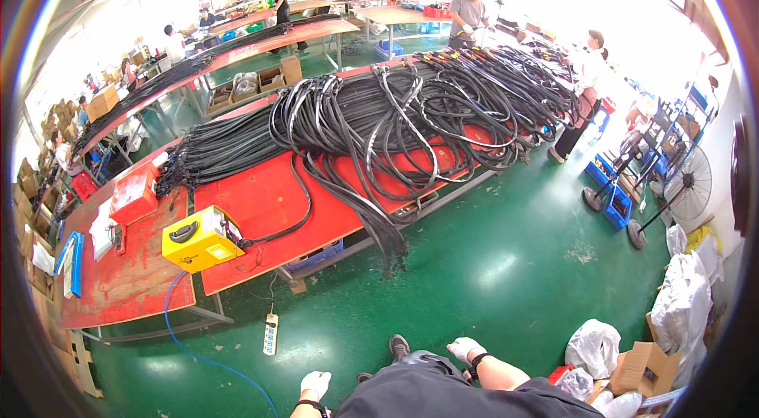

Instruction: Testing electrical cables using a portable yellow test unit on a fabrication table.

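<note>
My left hand, in a white glove, hangs low beside my dark clothing at the bottom edge, its fingers loosely curled with nothing showing in them. On the other side, my right hand, also white-gloved with a dark band at the wrist, is loosely closed over the green floor and holds nothing that I can see. Both hands are well apart from the red table. Across that table lies a large heap of black cables, one bundle drooping over the near edge. A yellow machine with a black handle stands near its left end.
A white power strip and a blue hose lie on the floor. A red box sits on the table's left part. Bags, a carton and a standing fan line the right. Two people stand behind the cables.
</note>
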Tool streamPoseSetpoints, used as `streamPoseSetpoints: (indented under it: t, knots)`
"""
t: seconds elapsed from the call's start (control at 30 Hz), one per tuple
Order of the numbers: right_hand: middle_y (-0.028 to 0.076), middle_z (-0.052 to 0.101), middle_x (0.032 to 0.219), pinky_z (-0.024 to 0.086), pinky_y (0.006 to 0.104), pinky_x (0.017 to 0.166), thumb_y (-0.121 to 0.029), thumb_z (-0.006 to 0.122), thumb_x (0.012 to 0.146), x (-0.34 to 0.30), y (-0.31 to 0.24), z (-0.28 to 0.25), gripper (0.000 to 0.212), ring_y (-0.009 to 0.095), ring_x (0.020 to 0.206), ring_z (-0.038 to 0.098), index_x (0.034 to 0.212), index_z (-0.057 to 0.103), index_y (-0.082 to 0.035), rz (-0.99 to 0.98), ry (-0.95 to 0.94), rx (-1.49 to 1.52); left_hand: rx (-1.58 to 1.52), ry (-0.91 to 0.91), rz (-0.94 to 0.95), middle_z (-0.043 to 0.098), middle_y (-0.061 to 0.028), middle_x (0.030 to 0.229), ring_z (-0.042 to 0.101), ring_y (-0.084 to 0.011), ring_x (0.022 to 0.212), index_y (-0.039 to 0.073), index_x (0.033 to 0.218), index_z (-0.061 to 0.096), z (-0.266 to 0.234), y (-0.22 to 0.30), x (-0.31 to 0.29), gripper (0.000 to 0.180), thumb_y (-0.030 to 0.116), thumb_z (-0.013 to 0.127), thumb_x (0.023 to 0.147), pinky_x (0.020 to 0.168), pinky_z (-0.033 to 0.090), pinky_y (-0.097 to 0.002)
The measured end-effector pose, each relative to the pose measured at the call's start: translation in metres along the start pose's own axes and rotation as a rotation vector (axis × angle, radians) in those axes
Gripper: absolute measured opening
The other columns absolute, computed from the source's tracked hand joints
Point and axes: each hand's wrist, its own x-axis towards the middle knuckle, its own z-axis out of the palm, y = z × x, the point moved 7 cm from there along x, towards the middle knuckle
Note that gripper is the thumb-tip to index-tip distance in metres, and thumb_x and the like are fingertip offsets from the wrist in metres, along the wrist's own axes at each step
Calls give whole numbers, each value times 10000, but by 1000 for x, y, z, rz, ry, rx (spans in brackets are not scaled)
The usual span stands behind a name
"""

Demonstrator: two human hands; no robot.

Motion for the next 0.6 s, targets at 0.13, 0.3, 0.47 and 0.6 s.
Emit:
streamPoseSetpoints:
  t: [0.13, 0.3, 0.47, 0.6]
  knots:
    - [235, 779, 1405, 555, 514, 1146, -512, 585, 1093, 1, -1, -1, 570, 432, 1340, 719, 1338, 817, -52, 20, -15, -18, -48, 10, -4, 802, -254, 1252, 738, -453, 1262, 52, 1195, 848, -2, 0, 1, 578, 548, 583, 1060, 1103, 557, -537]
    - [227, 779, 1415, 558, 503, 1147, -507, 614, 1061, 4, -7, -6, 560, 415, 1343, 726, 1319, 830, -59, -7, 0, -15, -21, 2, 3, 803, -250, 1261, 738, -451, 1267, 54, 1216, 848, -4, 0, 1, 568, 541, 604, 1054, 1106, 558, -526]
    - [230, 779, 1409, 564, 503, 1134, -516, 611, 1071, 5, -10, -10, 563, 418, 1328, 733, 1317, 828, -58, -12, -4, -7, -44, 19, 3, 796, -259, 1271, 726, -468, 1272, 27, 1203, 838, -8, 3, 1, 595, 544, 574, 1072, 1113, 548, -533]
    - [227, 786, 1394, 566, 507, 1127, -519, 615, 1069, 6, -12, -9, 560, 422, 1323, 733, 1301, 833, -59, -28, -15, -39, -40, 21, -2, 796, -256, 1284, 723, -467, 1280, 26, 1215, 838, -13, 6, 0, 591, 542, 589, 1069, 1120, 547, -532]
